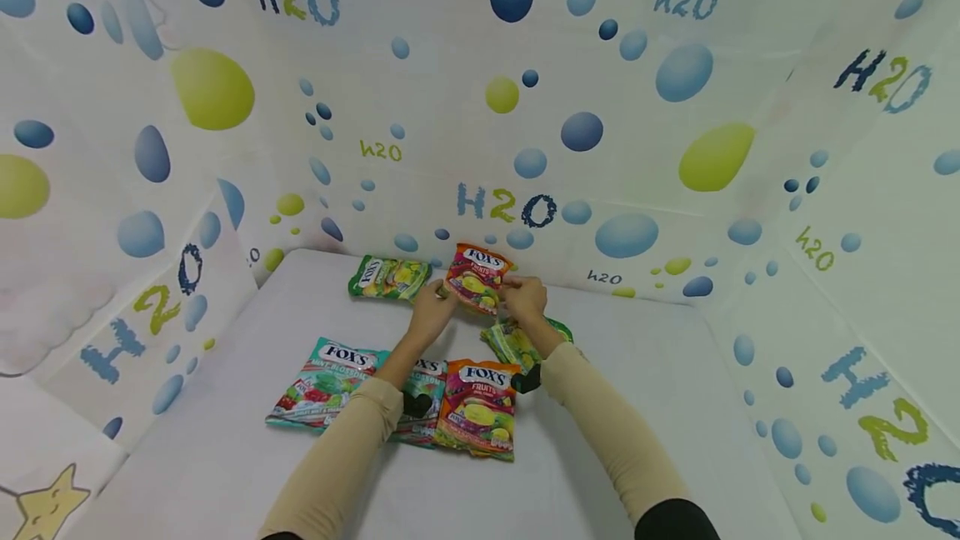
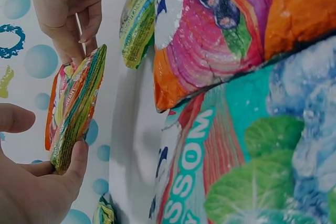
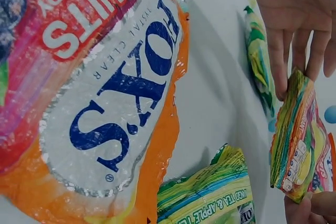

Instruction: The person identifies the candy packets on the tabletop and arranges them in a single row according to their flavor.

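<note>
Both hands hold a small orange-and-red candy bag (image 1: 477, 277) marked FOX'S Fruits, raised by the back wall. My left hand (image 1: 432, 312) grips its left edge, and my right hand (image 1: 525, 298) pinches its right edge. The left wrist view shows the bag (image 2: 76, 108) edge-on between left thumb and fingers (image 2: 79, 161), with the right hand (image 2: 68, 11) at its other end. In the right wrist view, the right fingertips (image 3: 310, 208) hold the lower end. A green candy bag (image 1: 388, 277) lies left of the left hand; another green bag (image 1: 512, 344) lies partly hidden beneath the right forearm.
Nearer on the white table (image 1: 600, 473) lie a large teal candy bag (image 1: 326, 386), a second teal bag (image 1: 423, 427) partly covered by the left arm, and a large orange Fruits bag (image 1: 477, 411). Patterned wall sheets (image 1: 450, 90) enclose the back and sides.
</note>
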{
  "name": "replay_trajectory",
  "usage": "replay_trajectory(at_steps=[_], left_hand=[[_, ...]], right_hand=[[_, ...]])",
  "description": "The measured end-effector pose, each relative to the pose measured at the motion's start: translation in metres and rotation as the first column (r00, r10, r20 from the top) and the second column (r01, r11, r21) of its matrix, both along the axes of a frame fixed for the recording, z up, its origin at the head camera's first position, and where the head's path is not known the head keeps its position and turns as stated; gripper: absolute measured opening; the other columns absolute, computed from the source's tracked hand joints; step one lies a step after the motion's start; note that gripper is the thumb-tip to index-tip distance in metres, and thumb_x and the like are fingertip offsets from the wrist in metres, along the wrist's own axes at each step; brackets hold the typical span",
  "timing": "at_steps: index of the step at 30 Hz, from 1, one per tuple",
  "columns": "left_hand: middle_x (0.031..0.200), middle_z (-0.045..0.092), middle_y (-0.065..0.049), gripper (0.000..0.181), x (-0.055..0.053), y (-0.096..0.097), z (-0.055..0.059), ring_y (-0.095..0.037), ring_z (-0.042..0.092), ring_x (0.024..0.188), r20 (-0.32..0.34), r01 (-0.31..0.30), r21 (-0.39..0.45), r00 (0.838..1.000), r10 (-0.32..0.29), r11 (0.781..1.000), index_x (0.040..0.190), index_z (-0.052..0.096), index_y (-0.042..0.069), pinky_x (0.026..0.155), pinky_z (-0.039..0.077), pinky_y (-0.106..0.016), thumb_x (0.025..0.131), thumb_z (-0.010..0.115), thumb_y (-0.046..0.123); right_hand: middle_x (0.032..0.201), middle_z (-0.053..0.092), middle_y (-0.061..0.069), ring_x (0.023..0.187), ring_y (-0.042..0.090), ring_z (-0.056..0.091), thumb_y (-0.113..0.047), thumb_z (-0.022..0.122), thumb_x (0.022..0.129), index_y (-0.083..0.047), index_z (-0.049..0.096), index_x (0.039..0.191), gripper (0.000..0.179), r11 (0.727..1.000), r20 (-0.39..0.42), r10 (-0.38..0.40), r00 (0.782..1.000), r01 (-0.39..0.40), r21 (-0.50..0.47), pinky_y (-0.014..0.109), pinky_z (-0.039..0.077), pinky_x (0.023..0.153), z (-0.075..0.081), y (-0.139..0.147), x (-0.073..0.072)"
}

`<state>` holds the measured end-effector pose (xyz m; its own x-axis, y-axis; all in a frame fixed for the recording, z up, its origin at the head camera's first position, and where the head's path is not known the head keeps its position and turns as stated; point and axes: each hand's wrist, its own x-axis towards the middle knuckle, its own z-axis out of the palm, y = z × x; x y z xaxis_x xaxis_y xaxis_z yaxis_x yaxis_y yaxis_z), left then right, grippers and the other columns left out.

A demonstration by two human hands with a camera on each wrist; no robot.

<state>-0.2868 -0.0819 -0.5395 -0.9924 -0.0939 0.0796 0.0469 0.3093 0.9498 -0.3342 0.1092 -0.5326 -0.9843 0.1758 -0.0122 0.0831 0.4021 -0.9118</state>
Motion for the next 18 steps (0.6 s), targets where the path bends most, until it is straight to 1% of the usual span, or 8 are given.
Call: replay_trajectory(at_steps=[4,6,9,12,14,18], left_hand=[[0.15,0.05,-0.031,0.06,0.001,-0.001,0.001,-0.042,0.05,0.138,-0.006,-0.005,0.009,1.0,0.005,1.0,0.151,0.042,-0.013,0.112,0.046,-0.051,0.105,0.058,0.023],[0.151,0.049,-0.032,0.061,0.003,-0.001,0.002,-0.041,0.053,0.135,-0.006,-0.008,0.009,1.0,0.008,1.0,0.151,0.041,-0.014,0.109,0.048,-0.051,0.105,0.058,0.023],[0.149,0.051,-0.032,0.062,0.005,-0.001,0.003,-0.039,0.06,0.121,-0.003,-0.009,0.009,1.0,0.009,1.0,0.151,0.041,-0.014,0.098,0.053,-0.046,0.104,0.058,0.023],[0.146,0.054,-0.031,0.062,0.008,-0.001,0.004,-0.035,0.061,0.109,-0.008,-0.009,0.013,1.0,0.009,1.0,0.15,0.043,-0.013,0.089,0.054,-0.043,0.103,0.059,0.023],[0.144,0.055,-0.029,0.061,0.01,0.0,0.005,-0.034,0.061,0.108,-0.017,-0.009,0.02,1.0,0.01,1.0,0.15,0.045,-0.013,0.088,0.053,-0.042,0.103,0.06,0.024],[0.145,0.056,-0.027,0.06,0.013,0.0,0.005,-0.033,0.059,0.111,-0.025,-0.01,0.015,1.0,0.011,1.0,0.15,0.046,-0.011,0.09,0.053,-0.042,0.104,0.06,0.025]], right_hand=[[0.106,0.079,0.009,0.086,0.025,0.078,-0.012,0.073,0.094,-0.01,0.08,0.119,0.026,1.0,-0.013,0.006,1.0,-0.006,-0.002,0.028,0.059,0.059,0.001,0.0,0.003],[0.105,0.079,0.008,0.085,0.023,0.078,-0.011,0.074,0.094,-0.01,0.08,0.119,0.026,1.0,-0.013,0.006,1.0,-0.006,-0.004,0.028,0.06,0.061,0.002,0.0,0.004],[0.105,0.079,0.007,0.084,0.022,0.077,-0.012,0.074,0.094,-0.011,0.08,0.12,0.026,1.0,-0.003,-0.002,1.0,0.002,-0.006,0.029,0.061,0.064,0.004,0.001,0.007],[0.104,0.078,0.007,0.083,0.023,0.077,-0.011,0.075,0.094,-0.011,0.079,0.121,0.028,1.0,0.0,-0.006,1.0,0.006,-0.009,0.032,0.062,0.066,0.007,0.003,0.01],[0.103,0.078,0.008,0.082,0.024,0.077,-0.011,0.075,0.094,-0.011,0.079,0.122,0.028,1.0,-0.006,0.0,1.0,0.0,-0.015,0.034,0.063,0.068,0.008,0.004,0.012],[0.101,0.078,0.008,0.079,0.025,0.077,-0.011,0.075,0.094,-0.01,0.079,0.122,0.028,1.0,-0.02,0.008,1.0,-0.008,-0.023,0.039,0.064,0.07,0.011,0.007,0.018]])
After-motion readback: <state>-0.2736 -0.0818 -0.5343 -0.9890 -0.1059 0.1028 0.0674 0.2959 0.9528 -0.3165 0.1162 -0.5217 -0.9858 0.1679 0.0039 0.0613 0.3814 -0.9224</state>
